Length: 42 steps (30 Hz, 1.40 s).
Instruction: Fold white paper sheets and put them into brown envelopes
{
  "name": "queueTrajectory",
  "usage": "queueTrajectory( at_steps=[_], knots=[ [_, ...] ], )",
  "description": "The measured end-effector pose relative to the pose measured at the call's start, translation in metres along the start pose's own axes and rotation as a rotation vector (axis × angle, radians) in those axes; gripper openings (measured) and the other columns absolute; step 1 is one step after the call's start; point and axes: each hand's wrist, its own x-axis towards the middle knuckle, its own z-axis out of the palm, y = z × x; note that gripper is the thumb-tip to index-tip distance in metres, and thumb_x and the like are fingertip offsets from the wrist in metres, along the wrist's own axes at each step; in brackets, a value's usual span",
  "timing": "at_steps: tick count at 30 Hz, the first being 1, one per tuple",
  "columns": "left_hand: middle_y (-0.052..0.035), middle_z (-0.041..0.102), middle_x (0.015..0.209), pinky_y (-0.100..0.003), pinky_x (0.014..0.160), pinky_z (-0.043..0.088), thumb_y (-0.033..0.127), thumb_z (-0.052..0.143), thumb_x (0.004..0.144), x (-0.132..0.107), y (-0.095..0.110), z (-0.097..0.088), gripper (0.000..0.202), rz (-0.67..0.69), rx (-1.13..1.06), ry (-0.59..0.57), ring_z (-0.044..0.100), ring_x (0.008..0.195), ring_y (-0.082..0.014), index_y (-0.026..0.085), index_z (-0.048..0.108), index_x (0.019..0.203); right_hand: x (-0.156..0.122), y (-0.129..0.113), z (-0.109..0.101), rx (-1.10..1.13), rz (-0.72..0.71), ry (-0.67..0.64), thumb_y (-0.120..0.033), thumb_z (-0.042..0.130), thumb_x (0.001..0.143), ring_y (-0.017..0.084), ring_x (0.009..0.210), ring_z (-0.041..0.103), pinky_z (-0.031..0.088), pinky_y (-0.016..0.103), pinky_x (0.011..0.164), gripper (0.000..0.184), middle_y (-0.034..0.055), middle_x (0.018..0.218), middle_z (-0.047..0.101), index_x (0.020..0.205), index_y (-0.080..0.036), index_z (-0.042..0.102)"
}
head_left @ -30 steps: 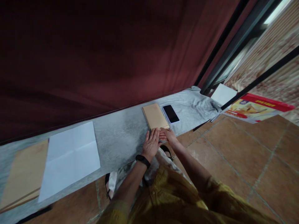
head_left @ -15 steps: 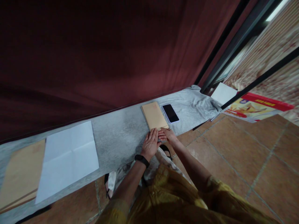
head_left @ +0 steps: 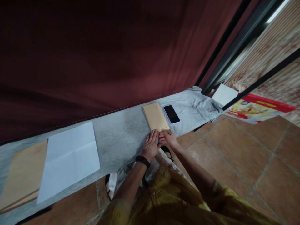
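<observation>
A brown kraft-paper envelope (head_left: pixel 155 116) lies on the grey cloth with its short near edge towards me. My left hand (head_left: pixel 151 143), a black band at its wrist, rests on that near edge with its fingers stretched out flat. Close beside it, my right hand (head_left: pixel 167 137) has curled fingers at the near right corner, gripping the envelope's edge. The fingertips partly hide this edge. Just right of the envelope lies a phone (head_left: pixel 172 114) with a dark screen.
On the left, a creased white paper sheet (head_left: pixel 70 162) partly covers more brown envelopes (head_left: pixel 25 172). The grey cloth (head_left: pixel 117 137) covers a narrow bench along a dark red curtain (head_left: pixel 105 56). Dark metal bars (head_left: pixel 234 47) and a colourful printed box (head_left: pixel 255 107) stand at the right.
The fingers of my right hand have curled in more at the envelope's near edge. My left hand stays flat in place. The view has shifted very slightly.
</observation>
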Motion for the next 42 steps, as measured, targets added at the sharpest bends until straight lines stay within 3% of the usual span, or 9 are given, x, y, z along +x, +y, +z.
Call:
queueTrajectory(
  at_steps=[3, 5, 7, 9, 13, 17, 30, 42],
  knots=[
    [-0.0149, 0.031, 0.162, -0.045, 0.122, 0.030, 0.032, 0.043, 0.096, 0.000, 0.000, -0.001, 0.062, 0.006, -0.009, 0.009, 0.021, 0.153, -0.0258, 0.007, 0.034, 0.152, -0.015, 0.010, -0.002, -0.161, -0.221, 0.068, -0.036, 0.057, 0.094, 0.019, 0.090, 0.069, 0.057, 0.034, 0.088, 0.021, 0.0070, 0.097, 0.074, 0.090, -0.020, 0.069],
    [-0.0155, 0.032, 0.162, -0.046, 0.122, 0.030, 0.031, 0.043, 0.096, 0.000, 0.000, -0.002, 0.061, 0.005, -0.015, 0.012, 0.022, 0.153, -0.0258, 0.007, 0.036, 0.152, -0.022, 0.017, -0.005, -0.445, -0.555, 0.086, -0.034, 0.052, 0.097, 0.023, 0.113, 0.063, 0.048, 0.041, 0.106, 0.024, 0.0099, 0.115, 0.071, 0.103, -0.020, 0.071],
    [-0.0154, 0.031, 0.162, -0.046, 0.123, 0.029, 0.033, 0.043, 0.096, 0.000, 0.000, -0.003, 0.062, 0.002, -0.019, 0.007, 0.021, 0.153, -0.0260, 0.006, 0.036, 0.152, -0.024, 0.023, -0.010, -0.714, -0.822, 0.082, -0.031, 0.044, 0.100, 0.024, 0.129, 0.054, 0.038, 0.046, 0.116, 0.033, 0.0120, 0.131, 0.065, 0.119, -0.019, 0.068],
    [-0.0148, 0.029, 0.163, -0.047, 0.124, 0.027, 0.034, 0.044, 0.096, 0.001, 0.001, -0.005, 0.063, 0.004, -0.014, -0.003, 0.021, 0.153, -0.0262, 0.006, 0.034, 0.152, -0.021, 0.028, -0.014, -0.898, -0.924, 0.079, -0.030, 0.039, 0.102, 0.025, 0.138, 0.046, 0.033, 0.049, 0.119, 0.039, 0.0125, 0.142, 0.057, 0.132, -0.018, 0.062],
    [-0.0143, 0.026, 0.164, -0.048, 0.126, 0.020, 0.036, 0.045, 0.096, 0.001, 0.003, -0.008, 0.067, 0.011, 0.023, -0.020, 0.017, 0.154, -0.0257, 0.006, 0.030, 0.154, -0.015, 0.036, -0.020, -1.122, -0.912, 0.103, -0.032, 0.037, 0.104, 0.028, 0.148, 0.031, 0.029, 0.053, 0.120, 0.048, 0.0134, 0.155, 0.043, 0.146, -0.015, 0.049],
    [-0.0146, 0.024, 0.165, -0.049, 0.127, 0.014, 0.039, 0.042, 0.096, 0.002, 0.005, -0.008, 0.069, 0.015, 0.052, -0.030, 0.014, 0.155, -0.0249, 0.006, 0.027, 0.155, -0.015, 0.038, -0.022, -1.217, -0.877, 0.069, -0.033, 0.034, 0.105, 0.028, 0.150, 0.027, 0.027, 0.053, 0.121, 0.051, 0.0130, 0.159, 0.037, 0.151, -0.015, 0.043],
    [-0.0148, 0.024, 0.164, -0.050, 0.127, 0.015, 0.041, 0.045, 0.096, 0.000, 0.008, -0.008, 0.072, 0.000, 0.066, -0.062, 0.016, 0.154, -0.0258, 0.007, 0.025, 0.156, -0.014, 0.031, -0.024, -1.275, -0.855, 0.035, -0.035, 0.035, 0.105, 0.026, 0.148, 0.031, 0.026, 0.048, 0.122, 0.052, 0.0121, 0.159, 0.038, 0.152, -0.015, 0.042],
    [-0.0166, 0.024, 0.164, -0.051, 0.126, 0.018, 0.044, 0.042, 0.097, -0.008, 0.006, -0.002, 0.071, -0.043, 0.067, -0.028, 0.016, 0.154, -0.0272, 0.006, 0.027, 0.155, -0.007, 0.034, -0.041, -1.242, -0.843, 0.109, -0.034, 0.035, 0.105, 0.025, 0.148, 0.033, 0.028, 0.048, 0.121, 0.053, 0.0140, 0.158, 0.040, 0.154, -0.013, 0.037]
  ],
)
